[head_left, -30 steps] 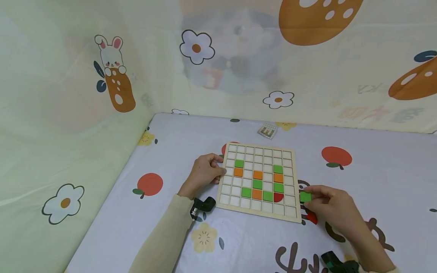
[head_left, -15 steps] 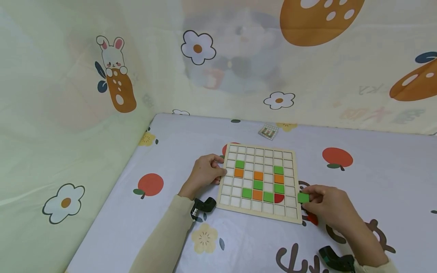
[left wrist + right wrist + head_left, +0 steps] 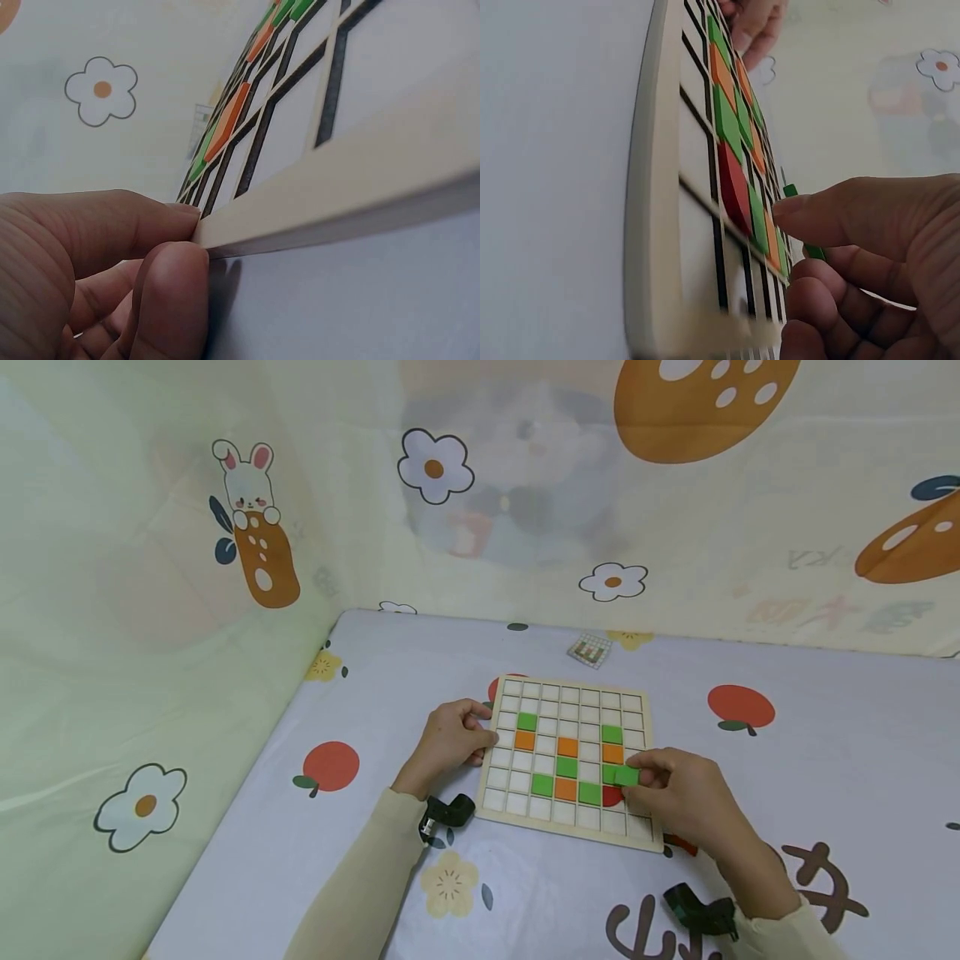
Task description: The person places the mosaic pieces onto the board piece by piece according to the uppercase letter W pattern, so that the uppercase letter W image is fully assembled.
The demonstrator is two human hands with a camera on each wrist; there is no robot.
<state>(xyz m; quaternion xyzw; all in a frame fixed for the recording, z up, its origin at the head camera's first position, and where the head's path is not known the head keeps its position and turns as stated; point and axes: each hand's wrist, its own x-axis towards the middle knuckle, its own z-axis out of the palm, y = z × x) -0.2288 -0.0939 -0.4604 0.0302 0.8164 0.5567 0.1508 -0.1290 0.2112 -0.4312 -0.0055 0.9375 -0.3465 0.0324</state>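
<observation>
A pale wooden grid board (image 3: 562, 827) lies on the table, with green, orange and red tiles set in some of its white cells. At its left edge my left hand (image 3: 444, 739) grips the rim between thumb and forefinger, as the left wrist view shows up close. My right hand (image 3: 686, 785) pinches a loose green square tile (image 3: 627, 776) over the board's right part. That tile overlaps a set green tile just above the red rounded tile (image 3: 612, 796). In the right wrist view, thumb and fingers partly hide the held tile (image 3: 815, 252).
Behind the board lies a small card (image 3: 590, 650) printed with a grid pattern. Black devices (image 3: 450, 811) are strapped at both wrists. A printed cloth (image 3: 847, 743) covers the table, and patterned curtains (image 3: 517, 468) stand behind and to the left.
My right hand has carried the green tile leftward from beside the board's right edge to over its right columns. The left hand stays at the left edge.
</observation>
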